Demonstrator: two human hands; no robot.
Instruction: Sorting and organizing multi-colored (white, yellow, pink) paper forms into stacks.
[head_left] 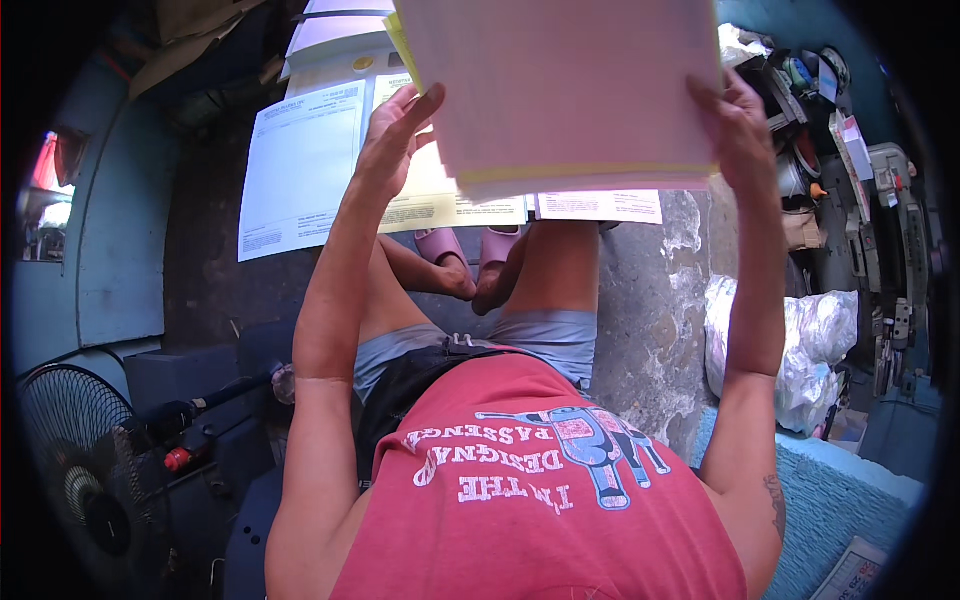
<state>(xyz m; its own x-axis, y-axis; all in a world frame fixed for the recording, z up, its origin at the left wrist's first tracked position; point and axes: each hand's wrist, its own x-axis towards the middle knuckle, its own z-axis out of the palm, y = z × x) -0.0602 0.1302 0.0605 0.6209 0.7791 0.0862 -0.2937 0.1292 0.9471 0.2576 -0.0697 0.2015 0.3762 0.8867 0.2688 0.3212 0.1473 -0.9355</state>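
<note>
Up in front of me I hold a thick stack of paper sheets (pixel 580 90), pinkish on the face toward me, with yellow and white edges showing along its bottom and left side. My left hand (pixel 400 130) grips its left edge, thumb on the near face. On the right edge my right hand (pixel 733 120) is closed the same way. Below and behind the stack lie a white printed form (pixel 300 170), a yellow printed form (pixel 435 210) and another pale form (pixel 600 206), side by side. The stack hides parts of the latter two.
A black fan (pixel 80 430) stands at the lower left. White plastic bags (pixel 785 340) sit on the right, beside shelves crowded with odds and ends (pixel 850 180). A blue textured mat (pixel 810 500) is at the lower right. My feet in pink slippers (pixel 440 243) rest below the forms.
</note>
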